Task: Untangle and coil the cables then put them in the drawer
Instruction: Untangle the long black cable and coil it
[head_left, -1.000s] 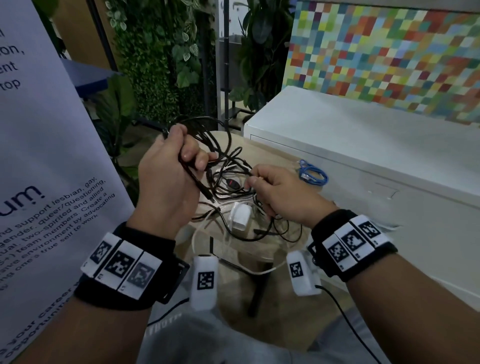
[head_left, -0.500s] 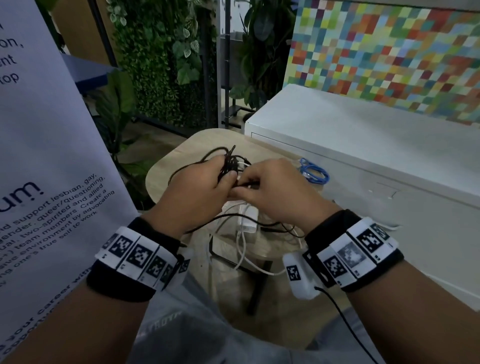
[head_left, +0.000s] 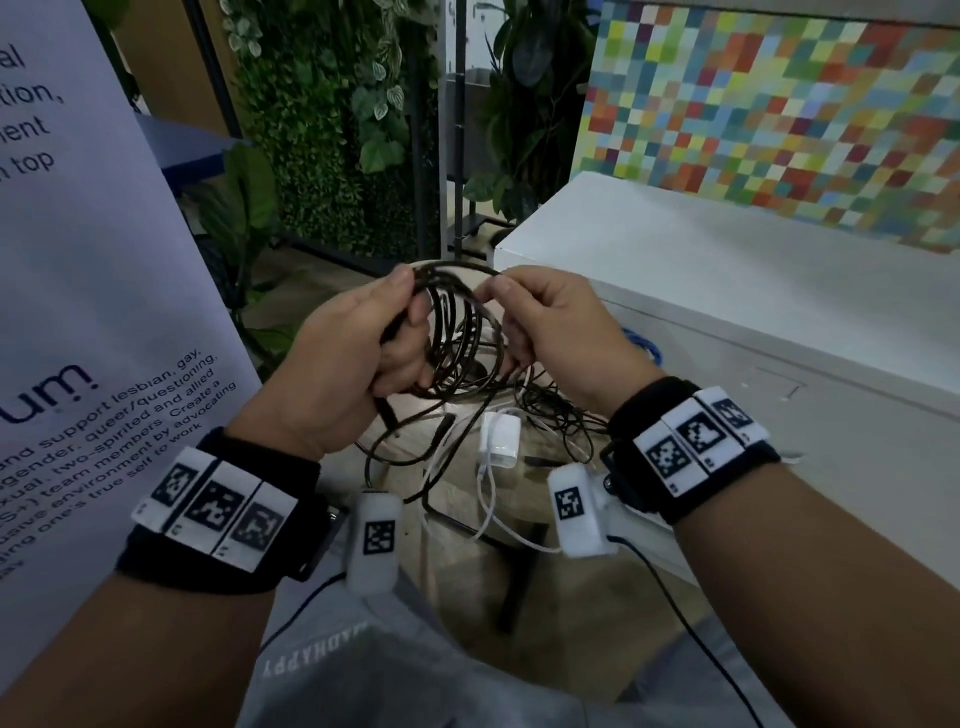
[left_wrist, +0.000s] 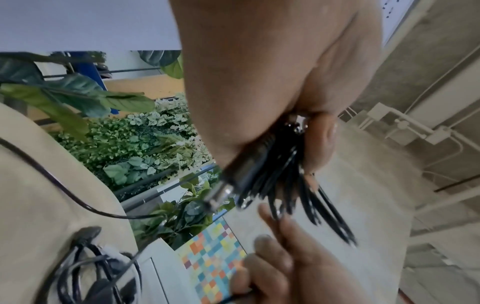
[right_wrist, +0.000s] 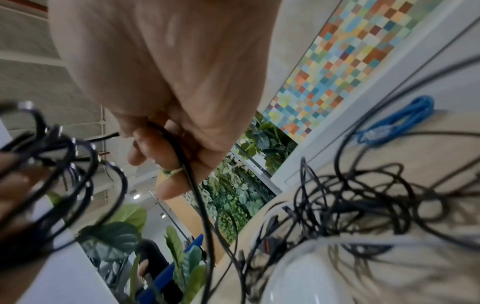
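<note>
A black cable (head_left: 457, 332) hangs in several loops between my hands, above the small round wooden table (head_left: 415, 441). My left hand (head_left: 358, 358) grips the bundled loops (left_wrist: 280, 176) in its curled fingers, a metal plug sticking out below the thumb. My right hand (head_left: 550, 332) pinches the top strand (right_wrist: 182, 156) of the same cable between thumb and fingers. Under the hands lies a tangle of black cables (right_wrist: 363, 205), a white charger (head_left: 501, 439) and its white cable (head_left: 488, 509). A coiled blue cable (right_wrist: 397, 121) rests at the table's far right.
A white cabinet (head_left: 753, 291) stands to the right, its drawer front (head_left: 779, 415) closed. A banner (head_left: 78, 312) stands at the left, plants and a black metal frame behind the table. My lap in grey fabric is below.
Both hands rose from the table with the black cable. The loops now hang wider between them, and the right hand holds the top strand.
</note>
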